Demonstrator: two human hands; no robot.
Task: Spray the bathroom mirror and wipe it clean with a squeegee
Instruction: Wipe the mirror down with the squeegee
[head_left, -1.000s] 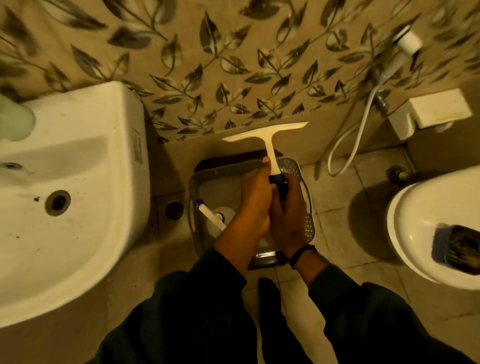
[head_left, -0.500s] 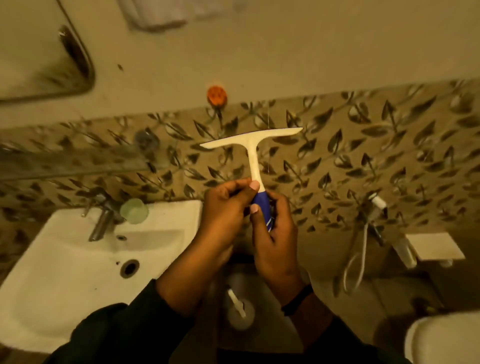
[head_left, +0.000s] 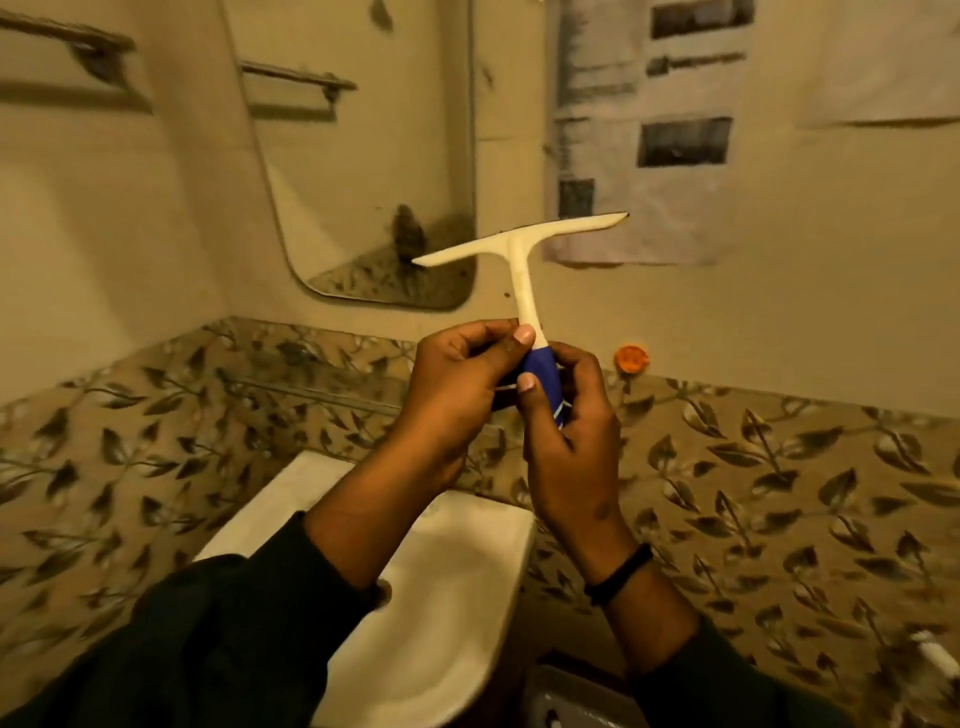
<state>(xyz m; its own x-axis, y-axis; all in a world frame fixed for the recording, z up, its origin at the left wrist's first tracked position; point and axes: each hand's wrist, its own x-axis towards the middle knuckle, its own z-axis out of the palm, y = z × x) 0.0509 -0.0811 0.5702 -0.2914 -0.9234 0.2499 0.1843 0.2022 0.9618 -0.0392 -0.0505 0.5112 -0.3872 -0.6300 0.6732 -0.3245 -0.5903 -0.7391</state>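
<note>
- I see both hands gripping the squeegee (head_left: 524, 260) upright by its blue handle: left hand (head_left: 457, 384) pinching the neck, right hand (head_left: 571, 415) wrapped lower.
- Mirror (head_left: 363, 156) on the wall behind, up-left; blade overlaps its lower corner.

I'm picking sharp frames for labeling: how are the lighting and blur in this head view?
Head view: dim, yellowish light; the squeegee and both hands, left and right, are fairly sharp; the mirror and wall papers are smeared; wide-angle bending curves the tile border.
</note>
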